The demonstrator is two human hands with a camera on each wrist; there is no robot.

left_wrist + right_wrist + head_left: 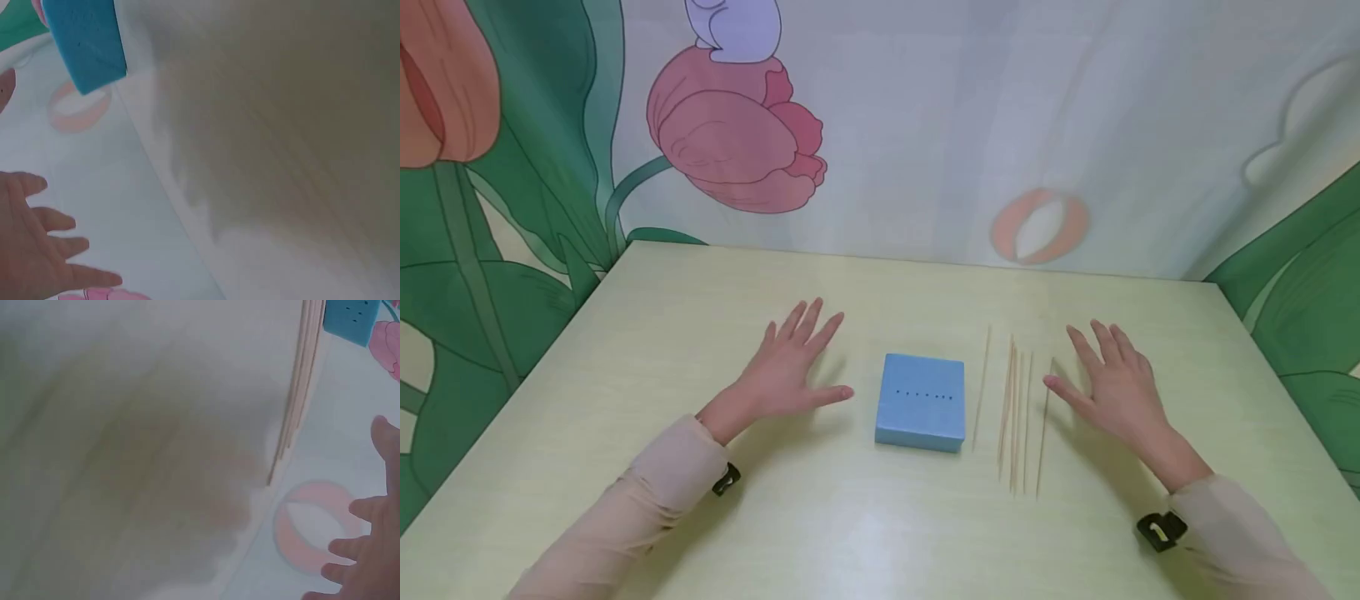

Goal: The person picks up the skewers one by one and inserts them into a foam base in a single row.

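A blue foam-like block [921,417] with a row of small dark holes across its top lies at the middle of the table. Several thin wooden sticks [1027,417] lie to its right, roughly side by side and pointing away from me. My left hand [786,375] hovers left of the block, fingers spread, holding nothing. To the right of the sticks is my right hand [1116,387], its fingers spread and its thumb close to the rightmost stick. The right wrist view shows the sticks [297,387] beside the block [351,319]; in the left wrist view the block [87,44] is at the top.
The pale wooden table [587,375] ends at a curtain [925,133] printed with flowers and leaves. Each wrist wears a black strap piece, the left one [726,479] and the right one [1162,531].
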